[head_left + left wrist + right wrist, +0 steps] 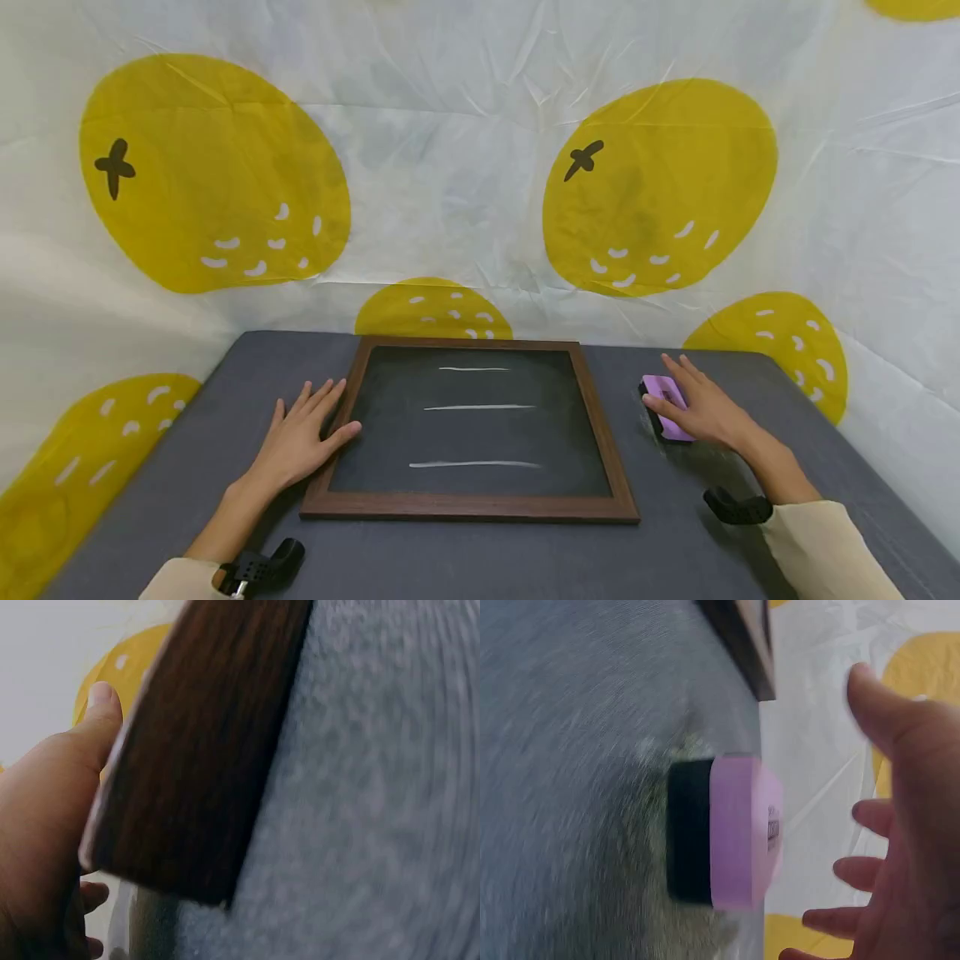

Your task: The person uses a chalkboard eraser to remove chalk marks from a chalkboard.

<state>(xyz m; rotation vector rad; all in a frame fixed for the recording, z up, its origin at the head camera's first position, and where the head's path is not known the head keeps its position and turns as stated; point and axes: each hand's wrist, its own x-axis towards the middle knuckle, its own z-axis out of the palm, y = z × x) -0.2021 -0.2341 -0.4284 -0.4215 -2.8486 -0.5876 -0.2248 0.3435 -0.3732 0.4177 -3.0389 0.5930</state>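
Observation:
A small chalkboard in a brown wooden frame lies on the table. Three white chalk lines run across it, one above another. My left hand is at the frame's left side, fingers spread and thumb over the frame's edge; the left wrist view shows the frame corner close up beside the thumb. To the right of the board sits a chalkboard eraser with a pink-purple top and black base. Over it hovers my right hand, fingers extended, with a gap between palm and eraser in the right wrist view.
The dark grey table carries a pale dusty smudge around the eraser. Behind and beside the table hangs a white sheet with yellow fruit shapes. Black bands are on both wrists.

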